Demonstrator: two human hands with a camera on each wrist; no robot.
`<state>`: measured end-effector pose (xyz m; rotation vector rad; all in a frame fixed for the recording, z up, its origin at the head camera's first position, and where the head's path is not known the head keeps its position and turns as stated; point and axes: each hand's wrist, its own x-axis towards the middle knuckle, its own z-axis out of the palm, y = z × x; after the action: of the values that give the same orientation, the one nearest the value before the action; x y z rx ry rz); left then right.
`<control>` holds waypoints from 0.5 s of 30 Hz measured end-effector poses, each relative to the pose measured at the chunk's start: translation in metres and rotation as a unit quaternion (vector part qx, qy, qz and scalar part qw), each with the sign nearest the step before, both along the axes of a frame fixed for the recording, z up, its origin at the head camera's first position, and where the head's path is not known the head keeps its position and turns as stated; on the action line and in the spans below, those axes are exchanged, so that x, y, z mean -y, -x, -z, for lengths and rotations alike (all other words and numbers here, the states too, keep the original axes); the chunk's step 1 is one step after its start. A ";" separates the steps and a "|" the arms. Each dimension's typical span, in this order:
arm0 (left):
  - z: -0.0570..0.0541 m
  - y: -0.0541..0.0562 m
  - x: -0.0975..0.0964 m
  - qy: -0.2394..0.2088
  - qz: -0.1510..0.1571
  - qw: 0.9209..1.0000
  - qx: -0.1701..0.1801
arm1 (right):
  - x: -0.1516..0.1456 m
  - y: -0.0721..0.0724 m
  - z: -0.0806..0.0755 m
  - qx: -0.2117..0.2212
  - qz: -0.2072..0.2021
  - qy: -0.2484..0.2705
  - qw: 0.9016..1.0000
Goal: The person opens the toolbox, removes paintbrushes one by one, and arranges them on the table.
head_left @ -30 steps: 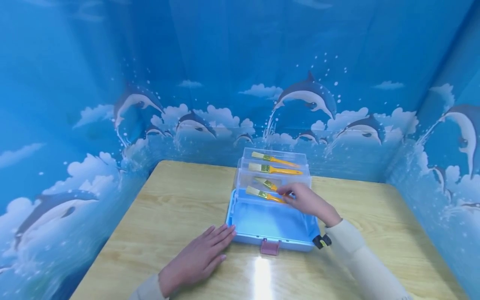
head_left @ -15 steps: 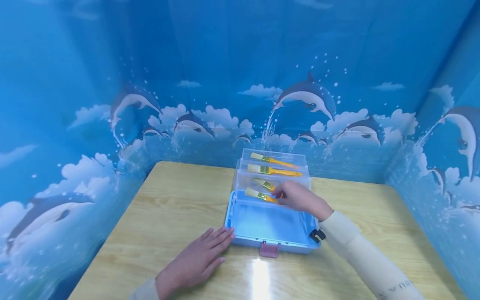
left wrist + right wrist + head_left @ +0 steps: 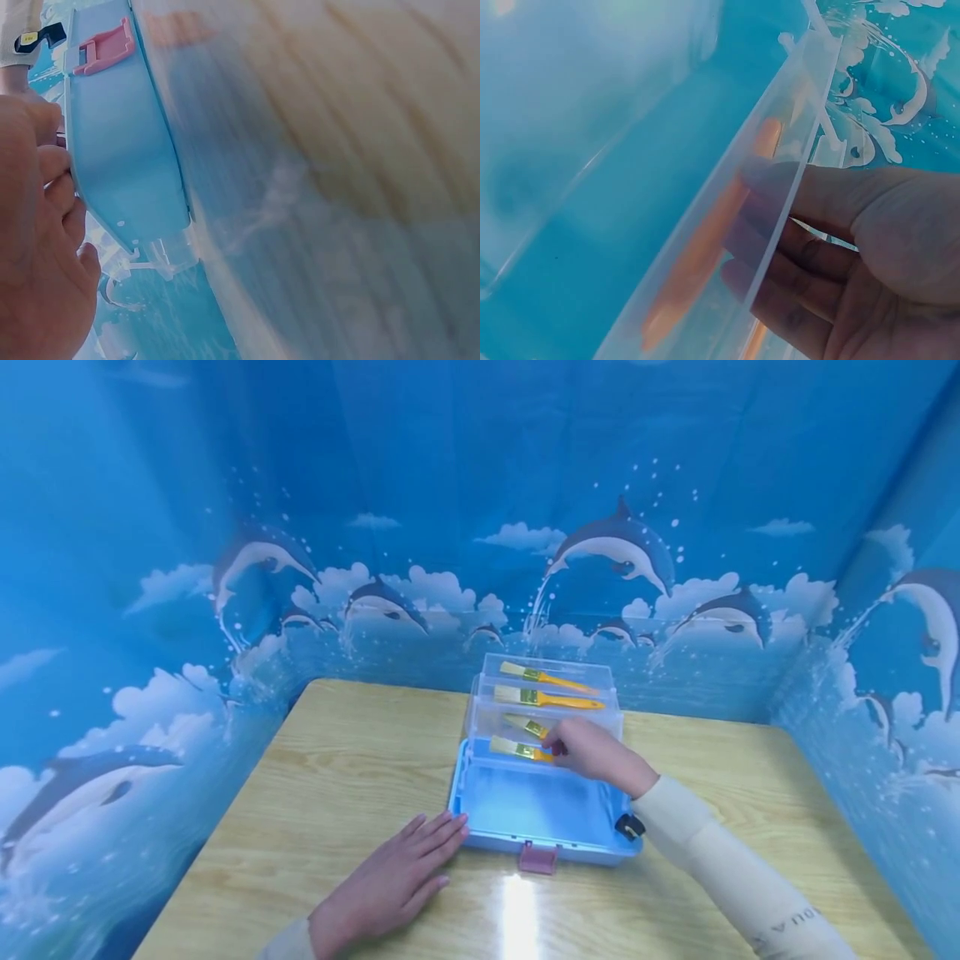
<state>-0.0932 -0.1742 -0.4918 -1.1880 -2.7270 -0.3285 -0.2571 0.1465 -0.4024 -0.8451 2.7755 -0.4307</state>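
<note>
A light blue toolbox (image 3: 532,810) stands open on the table, its clear stepped trays raised at the back. Several paintbrushes with orange handles and pale bristles lie in the trays. At the lowest tray my right hand (image 3: 596,752) has curled fingers on the handle of the front paintbrush (image 3: 517,749). The right wrist view shows the thumb and fingers reaching over the clear tray wall (image 3: 780,217) to the orange handle (image 3: 705,255). My left hand (image 3: 390,881) lies flat on the table, straight fingertips against the toolbox's front left corner.
Farther up the trays are a wide paintbrush (image 3: 547,698) and a narrower paintbrush (image 3: 547,677). A pink latch (image 3: 538,860) hangs at the toolbox's front. The wooden table (image 3: 360,752) ends at a blue dolphin-print curtain (image 3: 420,485) behind and beside it.
My right hand has slid a little to the left along the front paintbrush's handle. The left hand stays at the toolbox's corner.
</note>
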 end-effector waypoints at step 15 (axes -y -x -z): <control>-0.002 0.003 0.000 0.018 0.002 0.999 0.026 | 0.004 0.000 0.004 -0.015 0.015 -0.001 1.000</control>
<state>-0.0960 -0.1746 -0.4900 -1.2115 -2.7864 -0.3165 -0.2566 0.1427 -0.4062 -0.8163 2.8196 -0.4230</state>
